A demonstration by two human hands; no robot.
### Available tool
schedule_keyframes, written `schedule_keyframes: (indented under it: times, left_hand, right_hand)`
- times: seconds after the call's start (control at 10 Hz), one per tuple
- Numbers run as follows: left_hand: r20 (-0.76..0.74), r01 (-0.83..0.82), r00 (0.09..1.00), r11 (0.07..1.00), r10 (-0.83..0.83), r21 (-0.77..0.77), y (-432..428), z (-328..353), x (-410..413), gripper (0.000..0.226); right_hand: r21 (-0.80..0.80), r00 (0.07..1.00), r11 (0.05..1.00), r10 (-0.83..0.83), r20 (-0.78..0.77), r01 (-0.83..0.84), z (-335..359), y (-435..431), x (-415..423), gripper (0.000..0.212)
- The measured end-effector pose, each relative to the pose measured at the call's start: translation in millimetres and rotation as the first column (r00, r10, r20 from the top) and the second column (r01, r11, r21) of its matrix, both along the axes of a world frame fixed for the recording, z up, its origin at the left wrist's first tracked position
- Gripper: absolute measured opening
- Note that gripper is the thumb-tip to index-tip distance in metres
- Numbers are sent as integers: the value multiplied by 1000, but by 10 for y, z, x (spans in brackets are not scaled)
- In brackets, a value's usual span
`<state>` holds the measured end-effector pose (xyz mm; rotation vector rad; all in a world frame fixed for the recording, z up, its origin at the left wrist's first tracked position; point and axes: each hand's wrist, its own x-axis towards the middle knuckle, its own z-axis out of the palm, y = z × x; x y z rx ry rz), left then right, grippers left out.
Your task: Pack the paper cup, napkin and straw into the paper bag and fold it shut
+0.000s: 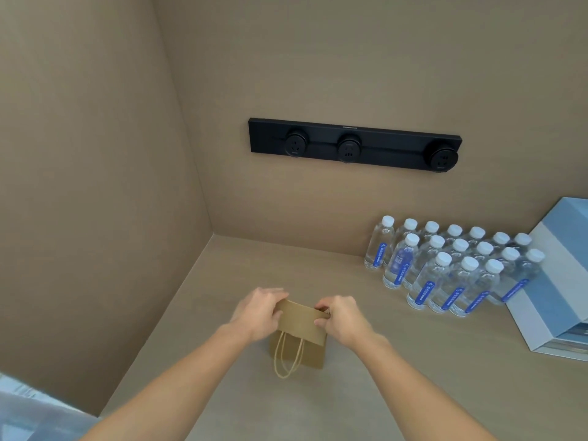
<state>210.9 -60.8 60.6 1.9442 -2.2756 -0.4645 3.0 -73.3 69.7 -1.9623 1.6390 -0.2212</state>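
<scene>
- The left hand (259,310) pinches the folded top of the paper bag (302,332).
- The right hand (342,316) grips the other end.
- The bag stands on the table (350,393); its contents seem hidden.

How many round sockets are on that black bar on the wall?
3 on the bar: one socket at its left end, one near the middle, one at its right end. None hidden.

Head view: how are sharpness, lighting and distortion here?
Head view: soft even light, no glare; faint shadow under the paper bag; left hand and right hand slightly soft; wide-angle bending tilts the water bottles and socket rail.
</scene>
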Motion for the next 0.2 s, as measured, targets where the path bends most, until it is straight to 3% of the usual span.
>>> schedule_keyframes:
  times: [0.2]
  left_hand:
    - [98, 57, 993, 987, -72, 151, -42, 178, -53, 74]
  right_hand:
    - [75, 986, 992, 115, -123, -106, 167, 19, 68, 54]
